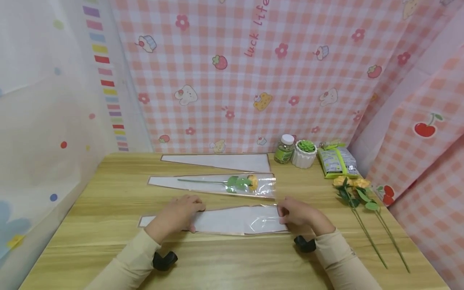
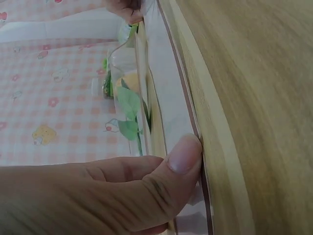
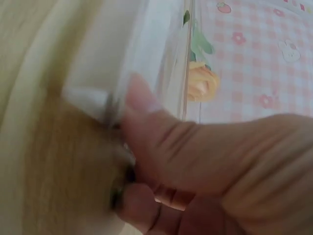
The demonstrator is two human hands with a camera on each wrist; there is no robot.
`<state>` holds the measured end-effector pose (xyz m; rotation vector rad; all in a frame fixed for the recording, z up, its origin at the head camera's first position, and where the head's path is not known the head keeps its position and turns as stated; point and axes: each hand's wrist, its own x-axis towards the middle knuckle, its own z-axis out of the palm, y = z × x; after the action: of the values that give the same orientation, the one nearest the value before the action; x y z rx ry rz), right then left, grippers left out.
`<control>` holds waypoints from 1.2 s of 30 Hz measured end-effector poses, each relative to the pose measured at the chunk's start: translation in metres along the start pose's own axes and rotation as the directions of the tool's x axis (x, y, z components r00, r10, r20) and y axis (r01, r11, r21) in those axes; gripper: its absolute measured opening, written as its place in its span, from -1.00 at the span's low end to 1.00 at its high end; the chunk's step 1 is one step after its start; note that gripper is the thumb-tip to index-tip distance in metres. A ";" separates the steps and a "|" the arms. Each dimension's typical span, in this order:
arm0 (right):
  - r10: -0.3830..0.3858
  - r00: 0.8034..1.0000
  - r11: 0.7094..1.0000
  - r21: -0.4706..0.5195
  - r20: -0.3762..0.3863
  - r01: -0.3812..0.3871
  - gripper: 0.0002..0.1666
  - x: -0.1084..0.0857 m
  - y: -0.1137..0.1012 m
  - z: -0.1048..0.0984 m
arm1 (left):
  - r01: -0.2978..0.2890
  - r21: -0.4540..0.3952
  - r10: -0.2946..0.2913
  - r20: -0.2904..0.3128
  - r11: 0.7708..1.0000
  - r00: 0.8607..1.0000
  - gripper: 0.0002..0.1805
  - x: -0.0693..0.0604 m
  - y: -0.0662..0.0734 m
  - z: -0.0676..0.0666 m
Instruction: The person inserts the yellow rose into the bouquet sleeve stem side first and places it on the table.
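Observation:
Nearest me on the table lies a long tapered flower sleeve (image 1: 228,220), white and clear plastic with a thin brownish border. My left hand (image 1: 179,213) holds it across its narrower part; in the left wrist view the thumb (image 2: 183,156) lies on the near edge. At the wide right end, my right hand (image 1: 299,215) pinches the sleeve's edge between thumb and curled fingers; the right wrist view is blurred there. Just beyond lies a second sleeve (image 1: 163,181) with a yellow rose (image 1: 252,183) inside, its bloom toward the wide end.
A third sleeve (image 1: 239,162) lies at the table's back edge. Two yellow roses (image 1: 362,183) with long stems lie at the right. Behind them stand a lidded jar (image 1: 284,150), a white potted succulent (image 1: 305,156) and a green packet (image 1: 338,162). Patterned cloth hangs around the table.

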<state>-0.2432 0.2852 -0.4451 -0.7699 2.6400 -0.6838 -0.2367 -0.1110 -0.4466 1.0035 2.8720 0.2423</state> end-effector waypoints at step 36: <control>0.355 0.921 0.678 0.722 -0.160 -0.136 -0.61 0.013 0.005 -0.002 | -0.038 -0.062 0.036 -0.031 0.997 0.999 -0.22 -0.001 -0.008 0.006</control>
<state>-0.2562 0.2820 -0.4480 -0.0740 2.3166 -1.6809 -0.2402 -0.1170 -0.4539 1.0515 2.8547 0.3501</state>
